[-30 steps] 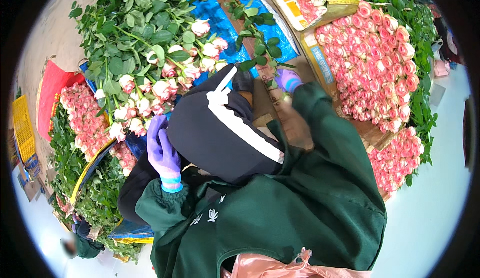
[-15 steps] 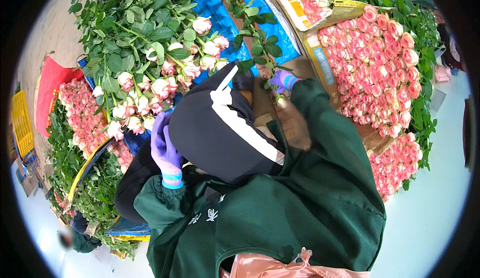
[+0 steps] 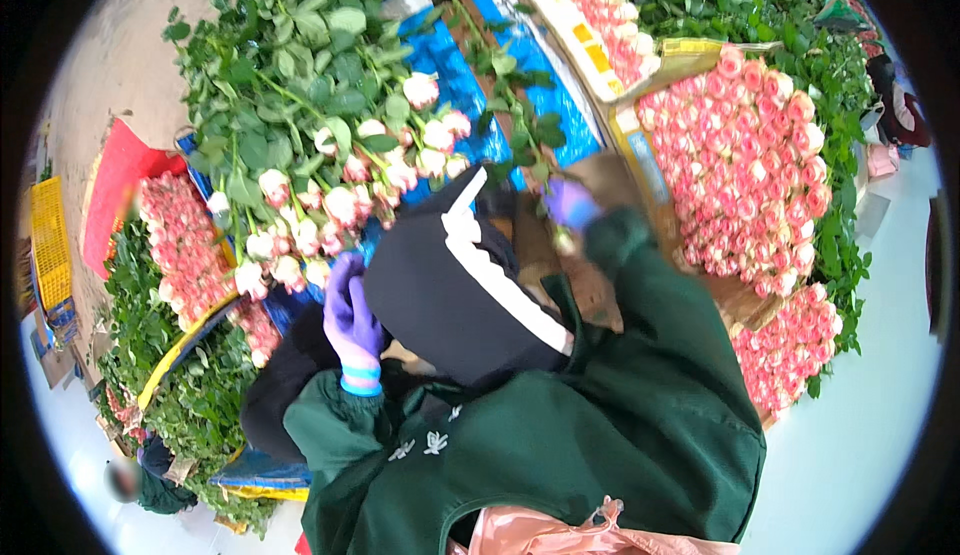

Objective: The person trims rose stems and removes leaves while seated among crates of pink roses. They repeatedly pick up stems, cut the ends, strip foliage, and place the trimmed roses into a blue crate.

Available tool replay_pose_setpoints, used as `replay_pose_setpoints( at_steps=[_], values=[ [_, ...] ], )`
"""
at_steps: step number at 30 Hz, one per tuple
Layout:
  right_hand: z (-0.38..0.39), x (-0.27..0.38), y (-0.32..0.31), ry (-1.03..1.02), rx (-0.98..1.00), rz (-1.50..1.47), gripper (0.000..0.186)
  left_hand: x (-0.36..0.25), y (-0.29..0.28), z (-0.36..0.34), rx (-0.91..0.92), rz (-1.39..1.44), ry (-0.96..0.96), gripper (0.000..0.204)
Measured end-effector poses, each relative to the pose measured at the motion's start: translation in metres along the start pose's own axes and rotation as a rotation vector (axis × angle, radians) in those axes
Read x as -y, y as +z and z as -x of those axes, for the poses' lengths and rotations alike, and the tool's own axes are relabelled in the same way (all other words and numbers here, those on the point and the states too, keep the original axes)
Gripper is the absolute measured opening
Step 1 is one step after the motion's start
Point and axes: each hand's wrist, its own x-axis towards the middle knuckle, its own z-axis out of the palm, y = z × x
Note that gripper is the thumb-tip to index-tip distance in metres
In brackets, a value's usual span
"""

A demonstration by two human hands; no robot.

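A long-stemmed rose (image 3: 520,120) is gripped by the blurred, purple-gloved right hand (image 3: 570,203), its pale bloom (image 3: 565,244) just below that hand and its leafy stem stretched away above. The left hand (image 3: 352,315) is held loosely spread beside the knee (image 3: 430,285); whether they touch cannot be told. Pink-and-white roses (image 3: 342,206) are heaped just beyond the left hand; packed rose blooms (image 3: 740,170) are seen right of the right hand.

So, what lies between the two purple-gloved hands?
In the head camera's view, the person's black trouser leg with its white side stripe lies between the purple-gloved left hand and purple-gloved right hand, with brown cardboard nearer the right.
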Motion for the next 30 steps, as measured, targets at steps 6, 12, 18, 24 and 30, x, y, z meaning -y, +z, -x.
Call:
replay_pose_setpoints(
  at_steps=[6, 12, 18, 24, 30],
  values=[
    [0.043, 0.008, 0.015, 0.201, -0.423, -0.161, 0.028, -0.013, 0.015, -0.021, 0.067, -0.1, 0.152, 0.028],
    [-0.002, 0.186, -0.176, -0.389, -0.332, -0.317, 0.032, -0.089, 0.034, -0.095, 0.437, 0.057, 0.125, 0.032],
    [-0.002, 0.4, -0.259, -1.005, -0.164, -0.388, 0.036, -0.17, 0.013, -0.128, 0.403, -0.046, 0.34, 0.026],
    [-0.013, 0.499, -0.221, -1.237, -0.223, -0.188, 0.039, -0.179, -0.098, -0.134, 0.308, 0.388, 0.02, 0.021],
    [-0.038, 0.488, -0.197, -1.039, -0.192, -0.188, 0.04, -0.086, -0.302, -0.233, -0.457, 0.291, 0.22, 0.019]
  ],
)
